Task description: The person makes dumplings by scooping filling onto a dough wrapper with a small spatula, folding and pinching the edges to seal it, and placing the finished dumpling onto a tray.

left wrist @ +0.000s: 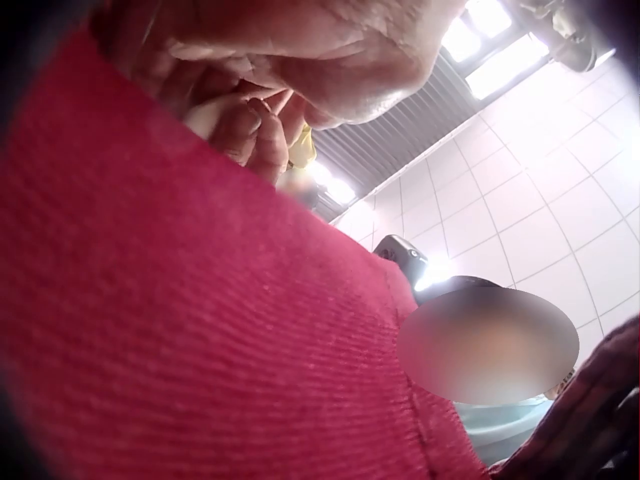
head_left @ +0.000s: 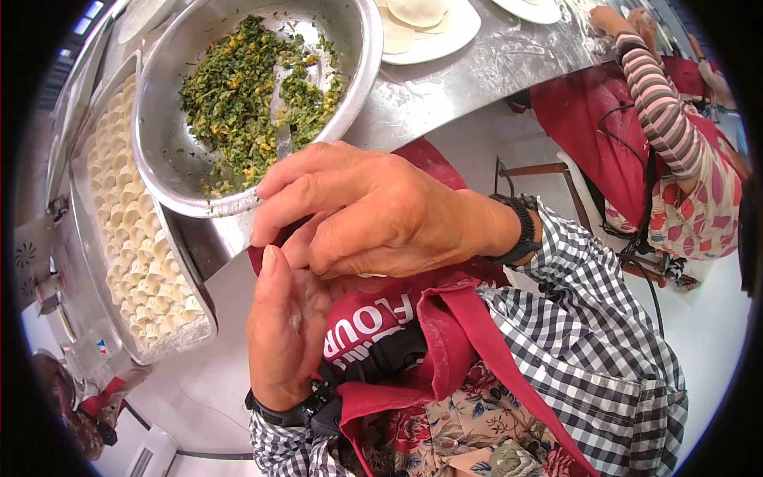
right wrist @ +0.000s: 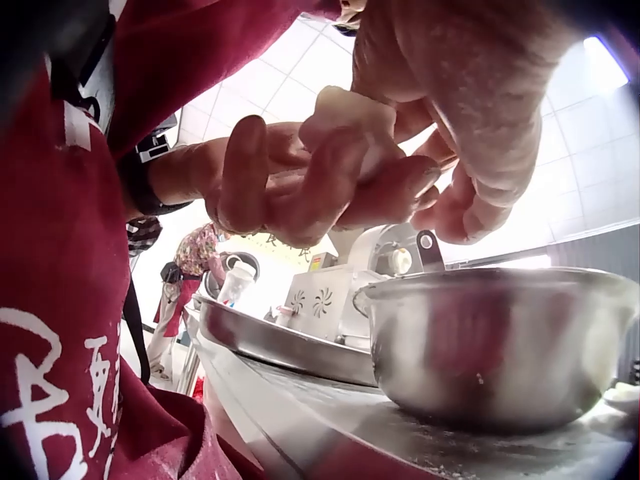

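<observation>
Both hands meet in front of the chest, close to the near rim of the steel bowl. A pale dough dumpling shows between them in the right wrist view; in the head view the right hand mostly hides it. The left hand holds it from below on curled fingers. From above, the right hand pinches its edge with thumb and fingertips. Chopped green and yellow filling lies in the bowl, with a flat metal utensil standing in it.
Left of the bowl, a metal tray carries rows of folded dumplings. A white plate with round dough wrappers stands beyond the bowl on the floury steel table. Another person's striped sleeve is at far right.
</observation>
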`<control>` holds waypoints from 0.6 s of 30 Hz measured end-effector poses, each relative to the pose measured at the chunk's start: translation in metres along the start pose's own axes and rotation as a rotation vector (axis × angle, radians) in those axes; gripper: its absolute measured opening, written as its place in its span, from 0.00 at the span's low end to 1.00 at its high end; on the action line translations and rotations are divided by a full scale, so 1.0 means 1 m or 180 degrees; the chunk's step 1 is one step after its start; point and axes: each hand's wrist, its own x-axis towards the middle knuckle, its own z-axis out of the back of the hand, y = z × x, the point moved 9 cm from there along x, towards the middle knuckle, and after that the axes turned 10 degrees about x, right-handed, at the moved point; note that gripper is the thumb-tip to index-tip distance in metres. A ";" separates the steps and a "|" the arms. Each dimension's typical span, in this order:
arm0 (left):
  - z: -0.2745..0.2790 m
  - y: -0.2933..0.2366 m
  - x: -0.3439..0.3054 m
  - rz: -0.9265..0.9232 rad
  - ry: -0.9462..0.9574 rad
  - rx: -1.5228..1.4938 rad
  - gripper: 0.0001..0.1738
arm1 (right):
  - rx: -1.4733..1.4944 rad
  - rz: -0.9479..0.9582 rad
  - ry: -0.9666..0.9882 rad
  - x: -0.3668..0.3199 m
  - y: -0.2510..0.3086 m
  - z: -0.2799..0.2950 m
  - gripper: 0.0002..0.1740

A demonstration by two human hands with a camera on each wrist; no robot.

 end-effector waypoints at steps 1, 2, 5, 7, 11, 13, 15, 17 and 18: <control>-0.001 0.000 0.000 0.0001 0.0000 0.0001 0.37 | 0.0000 0.0000 -0.0001 0.000 -0.001 0.000 0.11; 0.000 0.001 -0.001 0.0020 -0.0076 -0.0086 0.36 | 0.0037 0.0046 -0.0006 0.000 0.000 0.000 0.11; 0.005 0.000 -0.003 0.0005 -0.0244 -0.0319 0.35 | -0.0016 0.0053 -0.0125 0.001 0.003 0.001 0.12; 0.009 -0.001 -0.003 -0.0034 -0.0342 -0.0462 0.35 | -0.0099 0.0021 -0.0238 0.002 0.004 0.003 0.12; 0.004 -0.005 -0.004 -0.0145 -0.0111 -0.0505 0.34 | -0.0217 -0.0088 -0.0254 0.000 0.004 0.004 0.14; 0.003 -0.005 -0.004 -0.0145 -0.0091 -0.0521 0.35 | -0.0214 -0.0064 -0.0269 -0.002 0.006 0.004 0.15; 0.002 -0.004 -0.004 -0.0076 -0.0157 -0.0597 0.35 | -0.0045 -0.0149 -0.0288 -0.002 0.006 0.005 0.14; -0.003 -0.006 -0.002 -0.0119 0.0064 -0.0532 0.35 | 0.0159 0.0018 -0.0297 -0.005 0.004 0.004 0.16; -0.009 -0.008 -0.001 -0.0159 0.0283 -0.0472 0.35 | 0.0365 0.0180 -0.0303 -0.006 0.006 0.005 0.18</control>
